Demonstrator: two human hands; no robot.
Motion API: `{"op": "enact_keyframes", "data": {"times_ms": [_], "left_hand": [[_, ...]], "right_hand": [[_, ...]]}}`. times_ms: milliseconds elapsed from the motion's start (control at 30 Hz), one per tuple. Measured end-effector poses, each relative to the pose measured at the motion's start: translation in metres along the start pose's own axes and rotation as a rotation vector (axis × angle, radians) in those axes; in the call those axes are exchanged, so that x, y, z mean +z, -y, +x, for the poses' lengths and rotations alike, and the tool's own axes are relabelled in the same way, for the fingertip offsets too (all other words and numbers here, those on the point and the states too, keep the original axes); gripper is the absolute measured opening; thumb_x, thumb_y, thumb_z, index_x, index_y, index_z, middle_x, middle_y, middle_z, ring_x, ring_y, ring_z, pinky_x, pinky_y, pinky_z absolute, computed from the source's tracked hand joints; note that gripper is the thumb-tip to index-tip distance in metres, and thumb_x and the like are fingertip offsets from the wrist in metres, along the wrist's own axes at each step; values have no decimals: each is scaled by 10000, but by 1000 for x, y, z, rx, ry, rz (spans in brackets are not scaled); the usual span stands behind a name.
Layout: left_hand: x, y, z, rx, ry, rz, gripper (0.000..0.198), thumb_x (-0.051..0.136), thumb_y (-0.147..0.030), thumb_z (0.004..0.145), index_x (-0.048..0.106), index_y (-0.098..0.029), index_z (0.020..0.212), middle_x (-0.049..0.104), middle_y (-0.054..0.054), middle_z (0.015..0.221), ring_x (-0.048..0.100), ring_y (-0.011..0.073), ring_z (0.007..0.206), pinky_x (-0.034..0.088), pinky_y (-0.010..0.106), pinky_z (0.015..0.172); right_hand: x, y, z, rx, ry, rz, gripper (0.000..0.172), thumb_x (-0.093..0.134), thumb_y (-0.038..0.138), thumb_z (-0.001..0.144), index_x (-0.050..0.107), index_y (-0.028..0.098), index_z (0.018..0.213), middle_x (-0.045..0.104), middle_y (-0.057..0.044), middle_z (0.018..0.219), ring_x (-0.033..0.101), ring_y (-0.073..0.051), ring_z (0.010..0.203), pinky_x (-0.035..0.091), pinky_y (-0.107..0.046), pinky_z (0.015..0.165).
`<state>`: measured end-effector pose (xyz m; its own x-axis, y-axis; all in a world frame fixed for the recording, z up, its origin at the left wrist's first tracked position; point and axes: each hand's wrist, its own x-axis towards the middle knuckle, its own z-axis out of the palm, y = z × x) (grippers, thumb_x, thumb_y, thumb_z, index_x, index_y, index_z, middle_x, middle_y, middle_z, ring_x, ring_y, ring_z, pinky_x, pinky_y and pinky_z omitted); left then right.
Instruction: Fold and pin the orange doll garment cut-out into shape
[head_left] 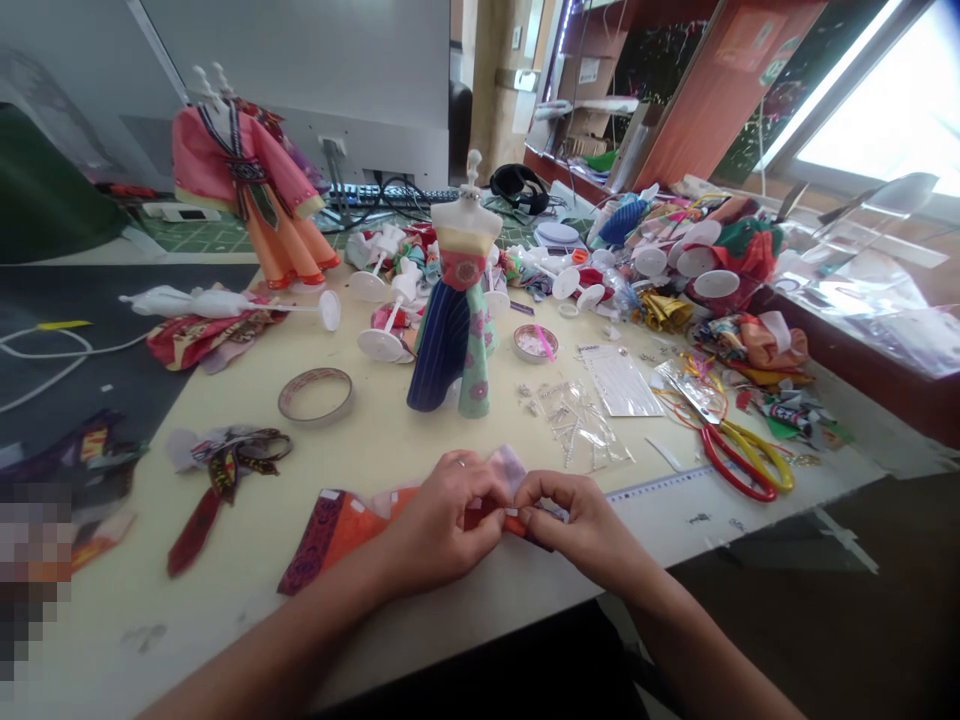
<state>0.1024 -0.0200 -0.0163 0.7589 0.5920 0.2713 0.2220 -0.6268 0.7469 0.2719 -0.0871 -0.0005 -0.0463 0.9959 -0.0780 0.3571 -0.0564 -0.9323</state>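
Note:
Near the table's front edge lies an orange fabric piece (349, 530) with a dark patterned border, partly hidden under my hands. My left hand (457, 510) pinches its edge, thumb against fingers, and wears a ring. Close beside it, my right hand (566, 520) pinches the same edge, fingertips almost touching the left ones. A small white tab shows between the fingertips. Pale lilac cloth (506, 468) rises behind them. Beyond stands a small white dress form (466, 215) in a blue and mint flowered skirt (450, 350).
Red and yellow handled scissors (739, 460) lie right, by a ruler (660, 486). A tape roll (315, 396), fabric ties (217, 480) and a doll in pink and orange robes (247, 190) are left. A bead dish (535, 343) and bead packets (585, 425) sit centre right.

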Motion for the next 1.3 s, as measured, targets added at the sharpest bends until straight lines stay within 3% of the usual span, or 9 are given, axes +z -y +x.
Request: {"op": "enact_keyframes", "data": {"times_ms": [100, 267, 367, 733, 1067, 1300], "left_hand": [[-8, -5, 2, -16, -87, 32, 164, 550, -133, 755, 549, -194, 908, 573, -6, 760, 517, 158, 758, 385, 338, 824], [-17, -23, 0, 33, -131, 182, 70, 534, -146, 802, 576, -193, 769, 598, 0, 746, 521, 161, 749, 351, 361, 825], [-10, -31, -6, 27, -113, 253, 115, 524, -126, 808, 602, -196, 759, 619, 0, 730, 521, 170, 750, 338, 388, 850], [20, -36, -23, -52, -368, 322, 94, 540, -151, 816, 611, -198, 776, 666, 3, 754, 577, 189, 770, 356, 406, 858], [21, -38, -28, -70, -398, 376, 128, 520, -158, 838, 627, -179, 772, 663, 7, 727, 575, 178, 717, 354, 410, 857], [20, -37, -28, -43, -396, 394, 134, 513, -150, 832, 636, -178, 785, 660, 12, 714, 565, 182, 718, 354, 400, 849]], "right_hand": [[1, 0, 0, 4, -50, 70, 106, 531, 162, 730, 562, 167, 629, 511, 34, 580, 431, -86, 544, 330, -210, 511], [2, -2, -3, 16, -94, 139, 121, 546, 216, 748, 574, 167, 641, 509, 32, 570, 437, -87, 536, 339, -209, 505], [4, -1, -4, 4, -106, 134, 130, 559, 235, 753, 590, 162, 650, 572, 9, 624, 500, -108, 605, 383, -228, 570], [12, 0, -12, -59, -133, 49, 93, 567, 192, 753, 607, 163, 675, 602, 14, 642, 536, -118, 622, 400, -224, 591], [20, -2, -14, -209, -202, -175, 106, 540, 138, 768, 596, 182, 690, 601, -12, 701, 535, -152, 693, 409, -269, 649], [21, -3, -15, -273, -208, -210, 119, 537, 104, 764, 584, 184, 689, 595, -8, 696, 528, -149, 691, 411, -276, 673]]}}
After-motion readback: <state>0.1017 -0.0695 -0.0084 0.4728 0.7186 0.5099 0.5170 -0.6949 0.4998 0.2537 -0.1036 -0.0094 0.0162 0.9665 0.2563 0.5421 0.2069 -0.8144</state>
